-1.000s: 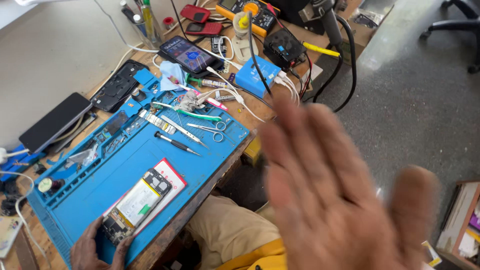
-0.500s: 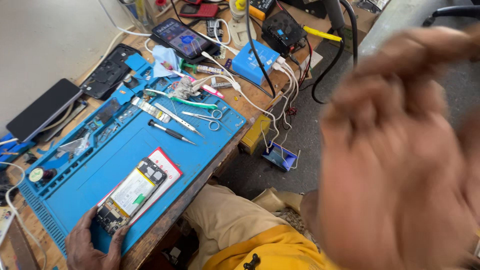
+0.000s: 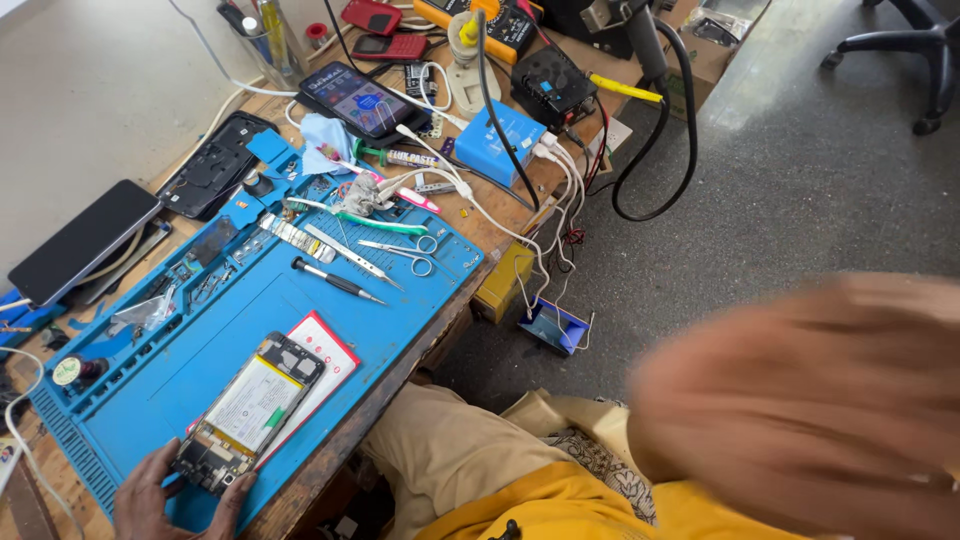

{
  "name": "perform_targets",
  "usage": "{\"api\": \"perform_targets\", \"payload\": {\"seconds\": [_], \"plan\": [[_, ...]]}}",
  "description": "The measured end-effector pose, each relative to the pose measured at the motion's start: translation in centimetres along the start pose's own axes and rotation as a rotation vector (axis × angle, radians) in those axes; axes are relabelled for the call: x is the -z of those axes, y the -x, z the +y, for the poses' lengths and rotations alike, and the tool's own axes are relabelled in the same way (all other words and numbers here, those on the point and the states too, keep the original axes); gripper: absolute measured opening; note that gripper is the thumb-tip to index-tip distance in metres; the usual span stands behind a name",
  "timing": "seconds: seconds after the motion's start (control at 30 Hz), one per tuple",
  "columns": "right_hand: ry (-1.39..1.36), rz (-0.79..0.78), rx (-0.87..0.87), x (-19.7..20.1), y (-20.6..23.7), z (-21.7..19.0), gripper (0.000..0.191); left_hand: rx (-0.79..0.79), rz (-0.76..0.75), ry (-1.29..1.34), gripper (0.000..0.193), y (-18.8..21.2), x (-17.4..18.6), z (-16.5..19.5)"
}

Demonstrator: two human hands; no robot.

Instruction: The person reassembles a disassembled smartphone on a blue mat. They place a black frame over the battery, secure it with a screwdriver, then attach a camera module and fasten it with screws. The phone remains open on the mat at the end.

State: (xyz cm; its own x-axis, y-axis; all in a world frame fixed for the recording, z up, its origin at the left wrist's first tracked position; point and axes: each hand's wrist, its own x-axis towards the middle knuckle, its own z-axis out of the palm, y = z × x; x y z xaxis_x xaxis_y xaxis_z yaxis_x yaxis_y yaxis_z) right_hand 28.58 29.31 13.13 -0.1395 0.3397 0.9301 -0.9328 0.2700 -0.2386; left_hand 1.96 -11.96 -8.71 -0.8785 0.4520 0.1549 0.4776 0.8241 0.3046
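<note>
My left hand (image 3: 165, 495) pinches the bottom end of the opened phone (image 3: 250, 412) on the blue mat (image 3: 300, 300), its long axis pointing up-right toward the screwdriver (image 3: 335, 281); my right hand (image 3: 810, 410) is a blur, grip unreadable

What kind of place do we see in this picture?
Probably a small phone repair workbench. An opened phone with its back cover removed lies on a blue silicone repair mat, steadied by the left hand. A black-handled screwdriver, metal tweezers and a yellow multimeter lie nearby.
</note>
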Motion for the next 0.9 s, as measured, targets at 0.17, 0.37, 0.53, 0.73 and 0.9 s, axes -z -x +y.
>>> {"api": "perform_targets", "payload": {"seconds": [0.17, 0.37, 0.53, 0.73, 0.9], "plan": [[0.478, -0.81, -0.229, -5.9, 8.2, 10.8, 0.055, 0.264, -0.129, 0.441, 0.083, -0.9, 0.3, -0.6], [0.488, -1.053, -0.12, -11.3, 18.1, 18.2, 0.065, 0.088, 0.057, 0.993, 0.068, 0.2, -2.4, -2.9], [0.616, -1.022, 0.034, -12.1, 18.2, 18.9, 0.039, 0.296, -0.003, 0.978, 0.065, 0.0, -1.9, -4.1], [0.51, -0.843, -0.05, -10.8, 18.0, 22.4, 0.036, 0.082, 0.003, 1.091, 0.082, -1.7, 3.6, 1.5], [0.202, -0.524, -0.559, -9.8, 14.0, 23.5, 0.026, -0.057, 0.165, 1.067, 0.073, -4.0, 6.0, 8.2]]}}
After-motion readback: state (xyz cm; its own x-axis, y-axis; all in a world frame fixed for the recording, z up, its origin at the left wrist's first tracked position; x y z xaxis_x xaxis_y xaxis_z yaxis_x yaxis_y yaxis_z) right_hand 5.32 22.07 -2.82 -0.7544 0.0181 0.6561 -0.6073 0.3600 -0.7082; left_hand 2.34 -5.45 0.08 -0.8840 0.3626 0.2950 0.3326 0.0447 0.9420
